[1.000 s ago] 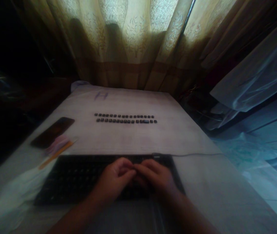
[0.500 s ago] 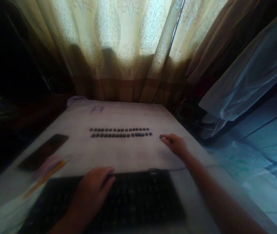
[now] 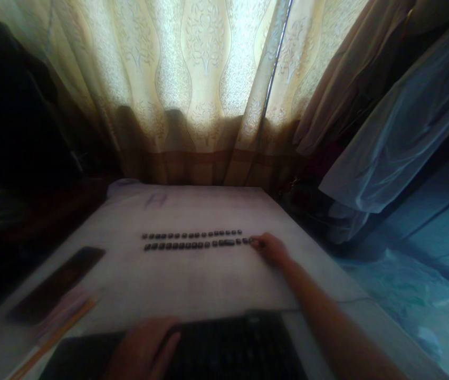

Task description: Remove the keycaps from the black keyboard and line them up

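At the right end of the nearer row, my right hand [image 3: 269, 249] pinches a small dark keycap [image 3: 251, 240] against the table surface. Two rows of black keycaps lie side by side on the pale cloth: a farther row [image 3: 190, 235] and a nearer row [image 3: 184, 246], which includes one wider cap [image 3: 229, 243]. My left hand [image 3: 145, 345] lies over the upper edge of a black keyboard [image 3: 240, 343], fingers and thumb closed about it. Blur and dim light hide the keyboard's keys, and its lower part is out of frame.
A dark phone [image 3: 58, 282] lies at the left of the table, beside a pinkish cloth-like item [image 3: 64, 314] and an orange pencil-like stick [image 3: 54, 338]. A cable [image 3: 351, 301] runs off to the right. Curtains [image 3: 204, 79] hang behind; garments [image 3: 386, 142] hang at right.
My right hand has moved left with the keycap, bringing it to the end of the nearer row. My left hand stays on the keyboard. The camera view has tilted up.
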Available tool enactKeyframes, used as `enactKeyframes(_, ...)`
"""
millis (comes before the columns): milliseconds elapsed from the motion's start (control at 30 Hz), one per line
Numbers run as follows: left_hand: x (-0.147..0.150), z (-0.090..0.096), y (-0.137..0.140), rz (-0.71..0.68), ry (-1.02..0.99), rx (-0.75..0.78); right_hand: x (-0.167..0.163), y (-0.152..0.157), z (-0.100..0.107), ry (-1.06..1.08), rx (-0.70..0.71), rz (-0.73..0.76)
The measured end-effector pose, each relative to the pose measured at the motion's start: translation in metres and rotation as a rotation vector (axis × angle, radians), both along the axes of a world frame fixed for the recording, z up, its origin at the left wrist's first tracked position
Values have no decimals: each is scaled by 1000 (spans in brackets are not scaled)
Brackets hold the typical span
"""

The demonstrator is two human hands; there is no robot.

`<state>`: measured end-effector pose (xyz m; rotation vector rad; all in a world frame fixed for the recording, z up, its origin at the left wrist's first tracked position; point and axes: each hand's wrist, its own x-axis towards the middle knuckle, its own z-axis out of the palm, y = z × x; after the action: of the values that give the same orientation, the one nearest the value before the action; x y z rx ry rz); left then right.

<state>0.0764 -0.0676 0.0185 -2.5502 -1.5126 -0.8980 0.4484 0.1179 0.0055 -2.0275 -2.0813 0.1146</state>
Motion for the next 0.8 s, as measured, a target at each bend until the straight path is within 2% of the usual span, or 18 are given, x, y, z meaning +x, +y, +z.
enactKeyframes(433, 2, 2, 0, -3, -5, 21, -2, 6, 3, 30, -46, 4)
enactKeyframes(667, 1, 0, 0, 26, -16, -55, 2, -2, 6, 231, 21, -79)
enactKeyframes(800, 4, 6, 0, 32, -1, -141, 11, -23, 17, 425, 72, -127)
